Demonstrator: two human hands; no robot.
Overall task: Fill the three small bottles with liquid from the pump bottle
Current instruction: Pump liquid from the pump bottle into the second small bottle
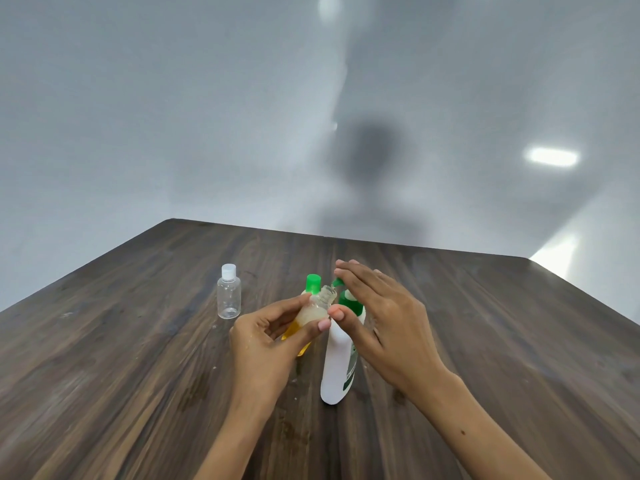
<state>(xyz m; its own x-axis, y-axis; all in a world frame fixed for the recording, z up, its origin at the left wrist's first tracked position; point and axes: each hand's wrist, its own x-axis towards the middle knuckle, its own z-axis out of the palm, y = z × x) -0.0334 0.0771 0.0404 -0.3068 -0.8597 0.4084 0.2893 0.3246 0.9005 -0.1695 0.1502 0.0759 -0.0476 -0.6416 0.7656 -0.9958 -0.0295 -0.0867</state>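
Filling appears roughly midway. At centre frame the left hand (266,336) grips an uncapped small bottle (317,311), tilted with its mouth just under the green spout of the white pump bottle (341,355); it holds yellowish liquid, foamy near the top, not yet full. The right hand (384,317) lies flat, fingers straight, over the pump head. A green-capped bottle (313,284) stands just behind, mostly hidden; fill level cannot be told. At centre left, a clear white-capped bottle (229,296) stands empty on the wooden table (138,358).
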